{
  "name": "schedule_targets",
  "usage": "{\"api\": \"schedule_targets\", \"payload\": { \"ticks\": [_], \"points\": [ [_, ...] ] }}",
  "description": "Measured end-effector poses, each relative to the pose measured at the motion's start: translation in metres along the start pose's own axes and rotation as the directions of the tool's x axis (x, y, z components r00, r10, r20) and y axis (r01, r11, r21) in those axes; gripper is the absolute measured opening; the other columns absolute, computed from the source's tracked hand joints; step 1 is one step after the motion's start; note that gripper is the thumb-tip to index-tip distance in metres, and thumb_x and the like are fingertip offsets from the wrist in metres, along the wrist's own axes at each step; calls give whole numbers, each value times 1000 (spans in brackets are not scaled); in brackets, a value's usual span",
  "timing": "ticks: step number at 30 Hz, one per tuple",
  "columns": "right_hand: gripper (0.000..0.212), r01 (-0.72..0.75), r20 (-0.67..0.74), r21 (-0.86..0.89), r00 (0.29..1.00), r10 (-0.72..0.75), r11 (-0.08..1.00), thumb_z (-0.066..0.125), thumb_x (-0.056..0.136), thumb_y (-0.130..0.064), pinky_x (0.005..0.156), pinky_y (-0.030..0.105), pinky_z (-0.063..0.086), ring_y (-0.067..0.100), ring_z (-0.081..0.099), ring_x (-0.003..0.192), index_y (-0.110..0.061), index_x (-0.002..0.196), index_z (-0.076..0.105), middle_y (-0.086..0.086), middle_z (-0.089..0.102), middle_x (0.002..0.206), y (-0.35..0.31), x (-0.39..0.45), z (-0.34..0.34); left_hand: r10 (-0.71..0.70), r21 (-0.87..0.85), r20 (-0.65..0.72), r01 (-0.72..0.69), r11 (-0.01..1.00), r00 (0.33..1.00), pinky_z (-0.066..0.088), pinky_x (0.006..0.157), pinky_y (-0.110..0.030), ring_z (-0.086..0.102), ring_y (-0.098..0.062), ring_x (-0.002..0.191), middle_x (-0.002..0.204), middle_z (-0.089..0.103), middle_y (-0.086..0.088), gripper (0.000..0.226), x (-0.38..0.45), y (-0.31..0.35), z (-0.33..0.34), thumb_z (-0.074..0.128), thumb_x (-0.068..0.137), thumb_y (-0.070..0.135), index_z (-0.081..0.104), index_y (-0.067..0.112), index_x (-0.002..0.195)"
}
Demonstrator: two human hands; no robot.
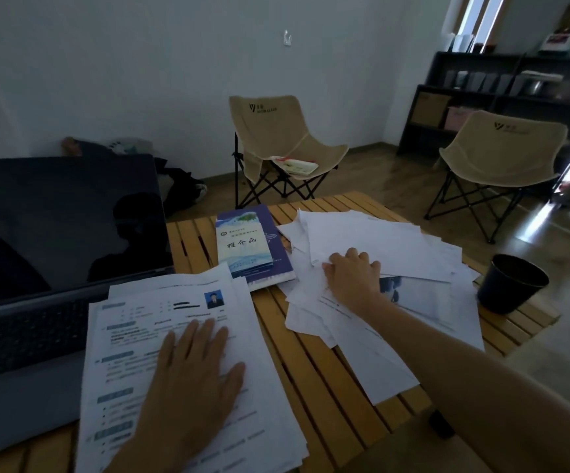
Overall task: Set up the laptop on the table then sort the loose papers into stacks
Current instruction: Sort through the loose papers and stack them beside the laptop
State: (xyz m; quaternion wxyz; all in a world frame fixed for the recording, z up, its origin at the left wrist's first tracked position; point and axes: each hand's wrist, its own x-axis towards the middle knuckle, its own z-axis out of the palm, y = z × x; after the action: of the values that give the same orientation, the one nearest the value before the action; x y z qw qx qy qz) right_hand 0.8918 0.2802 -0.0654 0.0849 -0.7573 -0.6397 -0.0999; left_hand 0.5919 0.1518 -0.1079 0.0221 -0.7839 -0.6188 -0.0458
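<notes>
Room: dim, pale wall, two beige folding chairs point(287, 145) at upper centre and upper right, dark shelving point(502, 97) behind.
Bench point(314, 370): yellow wooden slats, filling the lower half of the frame.
Laptop point(48, 268): at left on the bench, lid open, dark screen facing the viewer, keyboard toward the lower left.
Stack of papers point(174, 363): lower centre, overlapping the laptop's right edge; long axis runs from the bottom of the frame up toward the screen, printed side up.
Left hand point(194, 373): fingers straight, pressing flat on this stack.
Loose papers point(379, 285): fanned untidily at centre right.
Right hand point(353, 271): fingers curled into the pile, probably pinching a sheet; blurred.
Booklets point(252, 244): between the two heaps, long axis pointing away.
Black cup point(512, 283): right edge of the bench.
</notes>
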Motion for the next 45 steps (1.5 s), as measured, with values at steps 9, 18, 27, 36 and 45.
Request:
{"api": "schedule_targets", "payload": {
  "ticks": [9, 18, 27, 36, 45],
  "points": [
    [41, 171, 138, -172, 979, -148, 970, 41, 100, -50, 101, 44, 37, 23, 54, 113, -21, 127, 52, 5, 54, 125, 18, 13, -19, -19, -14, 33, 20, 1000, 999, 14, 111, -40, 58, -27, 123, 130, 64, -5, 71, -1, 1, -3, 18, 95, 61, 68, 19, 121],
    [32, 164, 150, -70, 977, -152, 984, 49, 101, -42, 102, 38, 43, 18, 55, 110, -19, 124, 49, 3, 58, 122, -20, 21, -3, -47, -37, -66, 44, 998, 997, 25, 105, -41, 64, -29, 114, 121, 68, -6, 68, 4, 4, 0, 26, 91, 61, 73, 17, 112],
    [33, 159, 133, 18, 978, -160, 987, 44, 103, -45, 95, 31, 48, 16, 58, 105, -20, 124, 49, 2, 59, 117, -22, 15, -12, -23, -80, -30, 21, 997, 999, 5, 112, -39, 63, -31, 115, 122, 68, -8, 83, 8, 2, 4, 9, 91, 65, 73, 16, 111],
    [54, 30, 266, 30, 963, -37, 999, 52, 90, -58, 105, 47, 37, 25, 43, 122, -17, 124, 49, 7, 44, 131, -37, 28, -18, -8, -123, -3, 8, 992, 1000, -5, 118, -34, 65, -33, 110, 117, 70, -9, 86, 15, 2, 8, 10, 88, 68, 77, 15, 104],
    [29, 182, 268, -56, 950, -161, 982, 52, 95, -21, 91, 34, 46, 24, 50, 113, -11, 122, 50, 8, 48, 125, -7, -62, -44, -7, -48, 32, 8, 999, 999, 13, 111, -42, 64, -28, 114, 120, 69, -5, 62, 7, 1, 5, 38, 81, 60, 74, 18, 109]
  ]
}}
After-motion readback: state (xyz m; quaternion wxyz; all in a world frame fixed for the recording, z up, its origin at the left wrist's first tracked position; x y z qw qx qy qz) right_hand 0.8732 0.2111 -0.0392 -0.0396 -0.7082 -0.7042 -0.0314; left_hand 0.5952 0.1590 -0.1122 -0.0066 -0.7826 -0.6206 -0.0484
